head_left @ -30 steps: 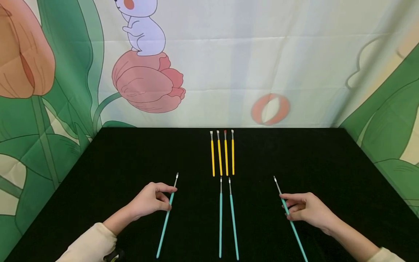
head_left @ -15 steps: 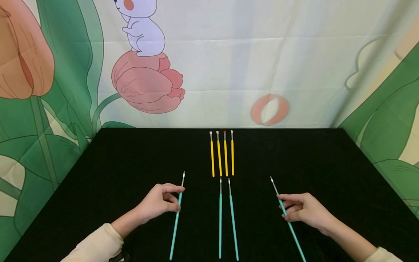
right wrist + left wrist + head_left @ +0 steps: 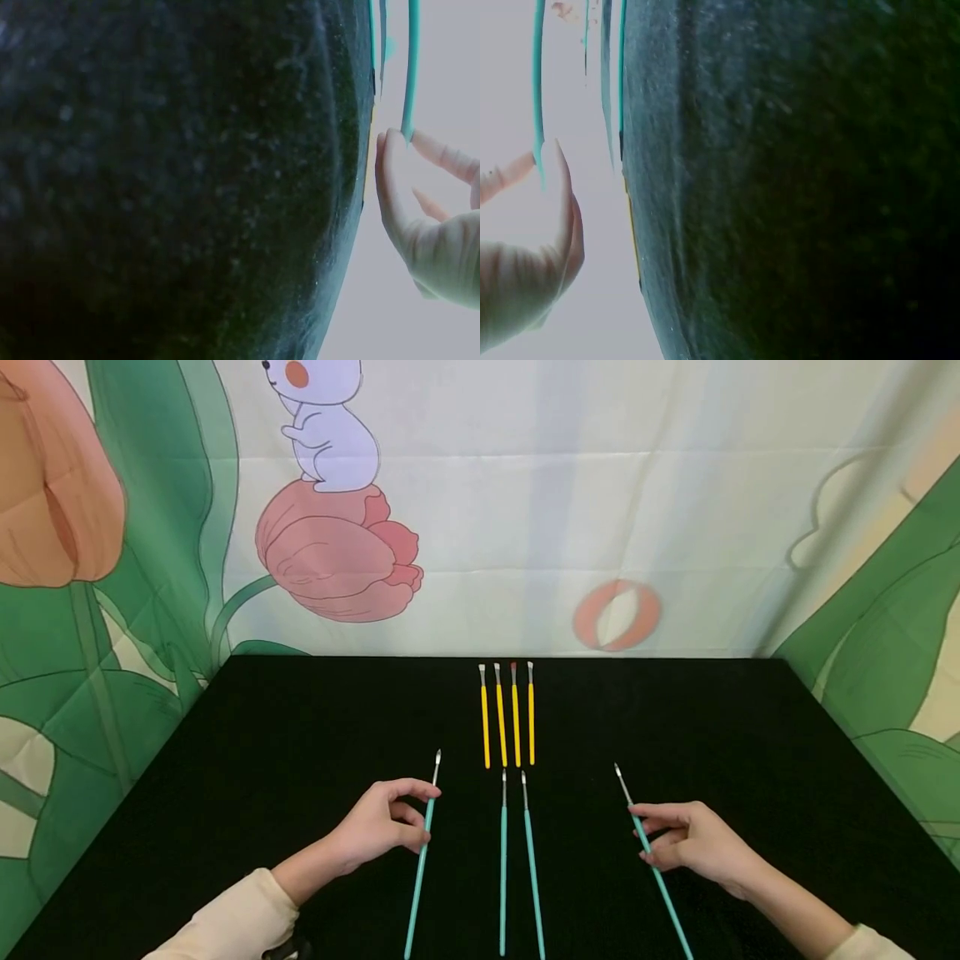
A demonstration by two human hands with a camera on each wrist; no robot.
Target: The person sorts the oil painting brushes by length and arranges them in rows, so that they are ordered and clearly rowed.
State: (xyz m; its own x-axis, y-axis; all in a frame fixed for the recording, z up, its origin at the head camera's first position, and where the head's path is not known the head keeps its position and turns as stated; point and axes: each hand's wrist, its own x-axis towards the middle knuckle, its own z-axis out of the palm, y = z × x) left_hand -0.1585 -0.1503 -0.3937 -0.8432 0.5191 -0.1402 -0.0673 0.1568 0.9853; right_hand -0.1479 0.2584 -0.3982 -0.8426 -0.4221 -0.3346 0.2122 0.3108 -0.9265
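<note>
My left hand [image 3: 386, 820] pinches a teal-handled paintbrush [image 3: 418, 885] between thumb and fingers, its tip pointing away and leaning slightly right. On the other side, my right hand [image 3: 690, 839] grips a matching teal paintbrush [image 3: 670, 906], its tip slanting to the left. Between the hands lie two more teal paintbrushes, a left one [image 3: 503, 877] and a right one [image 3: 533, 881], side by side on the black table. In the left wrist view the held brush [image 3: 538, 82] rises from the fingertips; the right wrist view shows the other held brush [image 3: 412, 67] likewise.
Beyond the teal pair, several yellow-handled paintbrushes [image 3: 485, 727] lie in a row on the black tabletop [image 3: 315, 718]; one has a reddish tip. A curtain [image 3: 480, 527] printed with tulips hangs behind the table's far edge.
My left hand has moved right with its paintbrush, closer to the middle pair. My right hand has shifted slightly left with its own. The lying brushes stay in place.
</note>
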